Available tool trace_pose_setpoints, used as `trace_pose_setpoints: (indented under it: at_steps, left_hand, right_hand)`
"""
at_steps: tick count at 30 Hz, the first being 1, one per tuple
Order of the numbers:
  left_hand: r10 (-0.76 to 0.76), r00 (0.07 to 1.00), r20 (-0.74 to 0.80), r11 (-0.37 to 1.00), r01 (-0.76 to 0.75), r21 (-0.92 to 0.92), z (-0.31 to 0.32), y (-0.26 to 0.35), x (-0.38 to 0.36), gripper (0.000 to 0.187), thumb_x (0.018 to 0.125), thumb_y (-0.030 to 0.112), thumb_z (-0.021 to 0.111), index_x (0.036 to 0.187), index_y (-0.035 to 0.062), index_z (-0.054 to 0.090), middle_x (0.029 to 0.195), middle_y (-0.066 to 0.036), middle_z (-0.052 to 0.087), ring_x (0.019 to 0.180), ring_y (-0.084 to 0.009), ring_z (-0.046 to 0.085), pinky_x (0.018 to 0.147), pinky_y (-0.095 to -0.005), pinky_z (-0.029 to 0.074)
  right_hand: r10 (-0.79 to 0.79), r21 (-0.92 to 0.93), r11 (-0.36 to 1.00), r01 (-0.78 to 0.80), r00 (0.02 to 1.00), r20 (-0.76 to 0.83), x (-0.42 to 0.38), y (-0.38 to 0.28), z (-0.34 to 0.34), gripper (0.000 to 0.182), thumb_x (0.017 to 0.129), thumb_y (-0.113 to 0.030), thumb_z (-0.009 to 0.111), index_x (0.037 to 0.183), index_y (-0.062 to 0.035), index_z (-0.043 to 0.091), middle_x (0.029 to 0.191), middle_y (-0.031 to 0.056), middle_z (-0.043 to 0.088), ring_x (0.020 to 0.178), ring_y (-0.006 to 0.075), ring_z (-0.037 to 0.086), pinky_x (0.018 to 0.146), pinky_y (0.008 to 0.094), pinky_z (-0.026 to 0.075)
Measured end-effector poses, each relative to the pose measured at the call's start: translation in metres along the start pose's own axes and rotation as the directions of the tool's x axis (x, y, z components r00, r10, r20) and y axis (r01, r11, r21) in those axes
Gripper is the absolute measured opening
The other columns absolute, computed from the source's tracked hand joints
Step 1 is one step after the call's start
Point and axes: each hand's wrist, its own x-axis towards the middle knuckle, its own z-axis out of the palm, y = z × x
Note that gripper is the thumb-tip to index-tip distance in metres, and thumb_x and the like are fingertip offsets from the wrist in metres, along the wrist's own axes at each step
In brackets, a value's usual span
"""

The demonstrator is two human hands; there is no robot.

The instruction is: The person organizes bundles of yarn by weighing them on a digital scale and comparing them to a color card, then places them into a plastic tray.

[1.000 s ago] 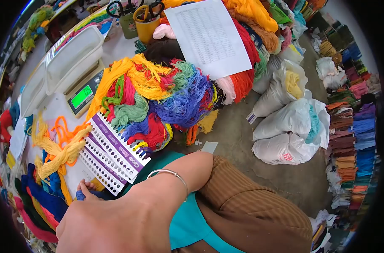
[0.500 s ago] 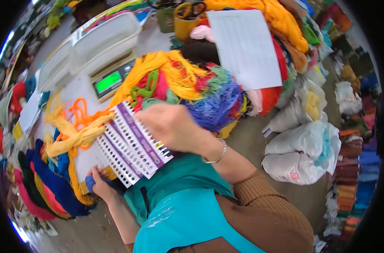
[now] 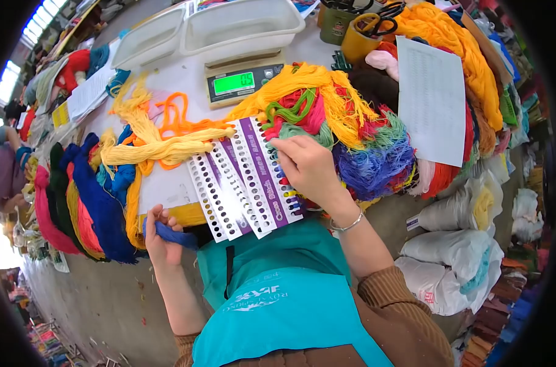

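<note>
Several white and purple punched thread cards (image 3: 253,177) lie overlapped at the table's near edge, colored threads along the right one. My right hand (image 3: 307,168), wearing a bracelet, is at that card's right edge, its fingers bent and pressed together; whatever they pinch is too small to make out. My left hand (image 3: 163,237) is below and left of the cards, its fingers curled round a dark blue skein (image 3: 177,235). A pale yellow skein (image 3: 168,148) reaches the cards' top left. Beyond them, a mixed pile of yellow, red, green and blue yarn (image 3: 375,156) spreads out.
A scale (image 3: 244,79) with a green display stands behind the cards, white trays (image 3: 244,27) beyond it. Scissors stand in a yellow cup (image 3: 360,40). A printed sheet (image 3: 432,101) lies on yarn at right. Bags (image 3: 452,269) are on the floor. A person (image 3: 6,162) is at far left.
The view has shifted, so the table's things appear further right. My right hand has moved from over the right card to its edge. My left hand still holds the blue skein, its fingers now more upturned.
</note>
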Motion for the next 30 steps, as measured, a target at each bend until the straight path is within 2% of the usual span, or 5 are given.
trace_pose_setpoints:
  at_steps: [3,14,23,24,30]
  left_hand:
    - [-0.061,0.984,0.166,0.996,0.071,-0.058,-0.006,-0.002,0.004,0.029,0.104,0.029,0.049,0.118,0.0054,0.058,0.093,-0.003,0.058,0.073,-0.0142,0.053,0.061,-0.0264,0.044]
    - [-0.095,0.995,0.026,0.995,0.095,0.000,0.006,-0.028,0.019,0.022,0.101,0.023,0.055,0.111,0.0049,0.062,0.090,-0.002,0.062,0.077,-0.0149,0.059,0.065,-0.0279,0.049]
    - [-0.027,0.992,-0.123,0.990,0.044,0.135,0.009,-0.034,0.019,0.020,0.099,0.025,0.058,0.106,0.0069,0.062,0.085,0.000,0.061,0.075,-0.0126,0.057,0.062,-0.0258,0.044]
    - [-0.028,0.992,-0.124,0.990,0.044,0.130,0.005,-0.034,0.021,0.019,0.099,0.025,0.058,0.105,0.0072,0.062,0.085,0.001,0.060,0.075,-0.0120,0.057,0.061,-0.0252,0.044]
    - [-0.046,0.996,-0.082,0.992,0.055,0.115,0.003,-0.033,0.024,0.017,0.099,0.025,0.059,0.104,0.0089,0.062,0.086,0.002,0.061,0.075,-0.0099,0.058,0.061,-0.0230,0.046]
  right_hand:
    - [-0.070,-0.056,0.996,0.070,0.998,-0.004,0.010,0.001,0.022,0.023,0.083,-0.006,0.065,0.105,-0.0054,0.071,0.087,0.0121,0.068,0.079,0.0292,0.065,0.067,0.0376,0.053]
    - [0.004,-0.247,0.969,0.015,0.997,0.075,0.015,0.010,0.009,0.025,0.084,-0.010,0.064,0.108,-0.0087,0.071,0.078,0.0106,0.066,0.075,0.0288,0.066,0.065,0.0394,0.053]
    - [0.231,-0.395,0.860,-0.322,0.937,-0.262,-0.003,0.074,-0.086,0.038,0.088,-0.015,0.063,0.124,-0.0052,0.064,0.097,0.0169,0.071,0.084,0.0335,0.069,0.071,0.0417,0.055]
    - [0.208,-0.435,0.836,-0.335,0.926,-0.314,-0.007,0.085,-0.093,0.043,0.090,-0.017,0.062,0.132,-0.0083,0.060,0.073,0.0142,0.065,0.067,0.0313,0.065,0.063,0.0403,0.051]
    - [0.440,-0.474,0.684,-0.555,0.831,-0.339,-0.009,0.100,-0.123,0.066,0.091,-0.031,0.059,0.147,-0.0023,0.039,0.072,0.0193,0.067,0.062,0.0381,0.065,0.057,0.0486,0.051]
